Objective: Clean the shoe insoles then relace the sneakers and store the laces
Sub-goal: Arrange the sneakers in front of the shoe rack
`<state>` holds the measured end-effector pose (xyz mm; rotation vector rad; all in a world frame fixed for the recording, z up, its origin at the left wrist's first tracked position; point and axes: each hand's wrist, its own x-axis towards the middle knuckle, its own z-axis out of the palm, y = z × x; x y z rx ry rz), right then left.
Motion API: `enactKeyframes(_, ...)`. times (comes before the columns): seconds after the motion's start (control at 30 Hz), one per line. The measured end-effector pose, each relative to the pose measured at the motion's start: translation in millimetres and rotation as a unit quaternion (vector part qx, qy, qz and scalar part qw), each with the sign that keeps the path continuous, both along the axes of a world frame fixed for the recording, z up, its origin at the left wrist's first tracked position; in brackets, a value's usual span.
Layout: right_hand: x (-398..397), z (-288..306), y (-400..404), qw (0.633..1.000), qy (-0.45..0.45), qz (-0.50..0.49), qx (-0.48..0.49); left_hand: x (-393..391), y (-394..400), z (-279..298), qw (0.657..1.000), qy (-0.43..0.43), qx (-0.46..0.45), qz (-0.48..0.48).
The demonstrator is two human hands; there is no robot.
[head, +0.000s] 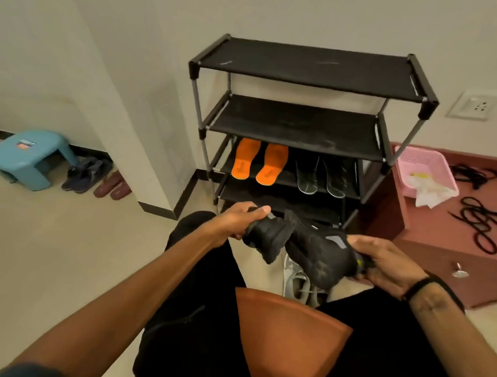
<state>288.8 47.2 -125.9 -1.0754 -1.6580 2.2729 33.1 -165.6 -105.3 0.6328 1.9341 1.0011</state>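
I sit in front of a black shoe rack [301, 125]. My left hand [240, 219] grips the heel end of one black sneaker [270, 237]. My right hand [386, 262] grips the heel of a second black sneaker [321, 257], sole side tilted toward me. Both sneakers hang in the air between my knees, just before the rack's lowest shelf. Two orange insoles [259, 163] and two dark insoles [324, 174] lie side by side on the third shelf. Black laces [479, 224] lie coiled on the reddish cabinet at the right.
A pink basket [430, 173] with white cloth stands on the reddish cabinet [438, 253]. A white sneaker [297, 281] lies on the floor under the black ones. An orange seat [286, 329] shows between my legs. A blue stool [29, 158] and sandals [97, 176] stand at the left wall.
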Motion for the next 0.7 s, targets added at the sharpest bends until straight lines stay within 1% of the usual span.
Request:
enactKeyframes(0.1,-25.3,-22.7,0.7,0.998,-0.057,-0.019,0.022,-7.4,32.1,-20.5,0.995,0.076,-0.048,-0.050)
enactKeyframes(0.2,-52.5,-52.2,1.8,0.989,-0.133,0.007,0.064,-28.6,57.8,-44.3,0.973,0.161,-0.130,-0.100)
enactKeyframes(0.23,-61.6,-63.3,2.0,0.984,-0.156,0.026,0.081,-36.4,63.1,-54.2,0.965,0.171,-0.156,-0.123)
enactKeyframes(0.3,-82.1,-85.9,3.5,0.967,-0.193,0.079,0.147,-47.6,68.7,-78.0,0.943,0.187,-0.208,-0.178)
enactKeyframes(0.37,-107.1,-111.0,3.9,0.934,-0.218,0.171,0.226,-55.0,68.9,-112.0,0.925,0.187,-0.250,-0.217)
enactKeyframes(0.43,-132.0,-131.9,-2.7,0.889,-0.232,0.269,0.289,-54.4,67.4,-148.9,0.908,0.196,-0.296,-0.224)
enactKeyframes(0.47,-143.2,-144.6,-6.4,0.869,-0.240,0.308,0.303,-54.1,68.3,-164.8,0.902,0.204,-0.312,-0.220)
enactKeyframes(0.53,-161.4,-167.1,-17.8,0.837,-0.268,0.350,0.325,-51.4,73.4,-191.2,0.902,0.206,-0.324,-0.197)
enactKeyframes(0.6,-171.1,-192.9,-30.5,0.829,-0.280,0.340,0.346,-43.3,76.6,-214.0,0.903,0.208,-0.334,-0.175)
enactKeyframes(0.7,-178.4,-237.8,-42.8,0.846,-0.290,0.290,0.342,-27.5,83.6,-247.7,0.898,0.211,-0.352,-0.158)
